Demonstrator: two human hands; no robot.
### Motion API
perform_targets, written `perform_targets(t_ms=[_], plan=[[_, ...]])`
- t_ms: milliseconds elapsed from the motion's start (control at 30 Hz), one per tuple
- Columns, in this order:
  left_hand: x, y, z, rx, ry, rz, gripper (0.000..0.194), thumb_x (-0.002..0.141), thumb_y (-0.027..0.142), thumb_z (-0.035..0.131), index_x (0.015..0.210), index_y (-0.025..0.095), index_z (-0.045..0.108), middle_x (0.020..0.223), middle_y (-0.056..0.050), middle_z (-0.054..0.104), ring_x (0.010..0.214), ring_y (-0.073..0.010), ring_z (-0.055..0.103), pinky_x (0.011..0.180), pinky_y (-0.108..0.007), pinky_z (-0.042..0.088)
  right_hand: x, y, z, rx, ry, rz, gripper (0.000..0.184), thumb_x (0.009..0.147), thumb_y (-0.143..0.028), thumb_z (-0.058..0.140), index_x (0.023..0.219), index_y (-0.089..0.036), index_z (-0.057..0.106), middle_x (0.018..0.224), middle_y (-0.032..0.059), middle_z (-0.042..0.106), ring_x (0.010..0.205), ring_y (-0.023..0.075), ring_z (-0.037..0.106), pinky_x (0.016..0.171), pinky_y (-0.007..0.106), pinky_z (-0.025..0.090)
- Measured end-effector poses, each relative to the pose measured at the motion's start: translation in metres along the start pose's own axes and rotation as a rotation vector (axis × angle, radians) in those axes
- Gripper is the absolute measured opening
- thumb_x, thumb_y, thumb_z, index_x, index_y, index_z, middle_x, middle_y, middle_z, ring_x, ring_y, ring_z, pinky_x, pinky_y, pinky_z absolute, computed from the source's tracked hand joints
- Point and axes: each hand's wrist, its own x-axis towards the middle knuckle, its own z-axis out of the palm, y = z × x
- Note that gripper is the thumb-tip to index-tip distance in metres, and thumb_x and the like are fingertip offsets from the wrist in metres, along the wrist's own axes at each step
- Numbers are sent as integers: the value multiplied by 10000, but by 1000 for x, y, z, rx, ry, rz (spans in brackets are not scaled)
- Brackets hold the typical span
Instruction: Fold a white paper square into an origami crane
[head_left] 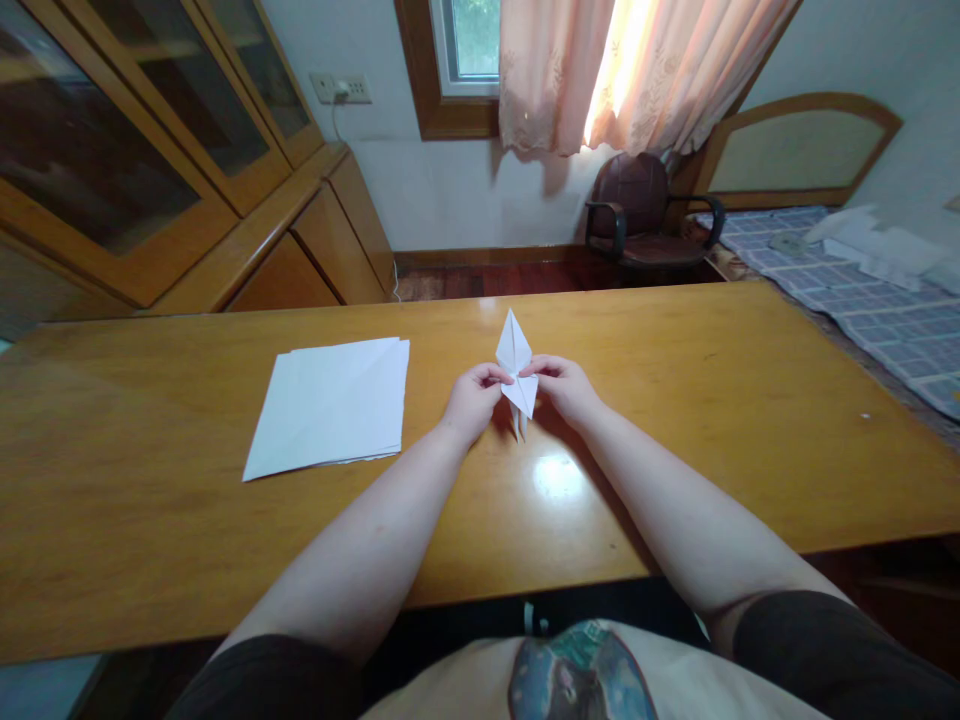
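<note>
Folded paper (514,343) is positioned above the counter (675,400), between your two hands; your left grip (507,379) pinches its left edge at the narrow middle; your right grip (526,370) pinches the opposite edge at the same level; one pointed panel extends beyond both grips, a second panel and two thin points extend toward you; the paper stack (334,405) lies left of your left hand.

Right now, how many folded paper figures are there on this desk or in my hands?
1. The pointed, folded white paper figure is between your left hand and right hand, over the glossy brown wooden desk. The stacked white paper sheets lie flat, uncounted.
</note>
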Motion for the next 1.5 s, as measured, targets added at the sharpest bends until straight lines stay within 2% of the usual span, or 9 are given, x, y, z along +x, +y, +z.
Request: perform_targets(t_ms=[133,367,500,667,867,1100,1200,1400,1500], plan=[[0,2,2,-33,-4,36,189,629,248,744,764,169,640,773,-3,690,737,-149,634,770,-311,502,0,0,0,-14,29,11,211,592,-253,733,777,-192,653,654,-19,650,582,123,582,603,271,469],[0,-1,-1,31,41,14,112,627,193,716,730,174,675,761,-5,694,745,-154,641,776,-308,496,0,-2,-4,75,-50,19,93,633,-250,672,702,-192,694,700,6,646,670,138,587,643,269,458],[0,-3,-2,-22,29,16,84,623,178,709,694,170,664,812,-13,695,792,-166,647,801,-320,489,0,-4,-4,67,-50,65,175,665,-342,693,695,-170,683,675,16,627,640,134,571,615,270,448],[-1,0,-1,-6,43,41,61,617,163,700,638,166,643,855,-15,687,839,-164,635,825,-310,473,3,1,-2,80,31,56,347,534,-286,810,750,-196,554,705,-31,635,603,115,573,579,247,438],[1,1,-1,-14,49,36,136,639,176,701,752,170,625,749,14,650,754,-127,608,771,-268,463,7,8,-4,143,48,54,461,509,-268,826,782,-211,459,734,-49,625,618,112,591,594,250,454],[1,3,1,-73,50,-115,240,682,258,700,853,186,549,724,20,638,632,-117,591,629,-242,463,9,7,-3,187,105,91,453,528,-254,809,784,-219,437,627,-82,554,549,105,560,518,226,420],[2,2,1,-94,68,-133,272,679,264,707,854,191,512,714,17,645,619,-129,607,615,-254,474,8,6,-3,213,127,127,498,529,-250,807,842,-233,420,634,-82,570,534,120,576,525,254,459],[4,0,-1,3,47,-93,228,686,255,699,823,182,532,692,19,643,598,-121,600,588,-243,462,5,2,-1,171,-77,256,353,690,-431,703,866,-177,532,634,11,620,512,124,565,480,249,451],[3,0,-1,71,28,-70,206,688,244,705,837,167,585,723,0,656,647,-126,609,631,-251,475,6,0,-4,201,-56,245,417,725,-571,623,841,-177,549,624,16,611,511,126,560,477,249,448]])
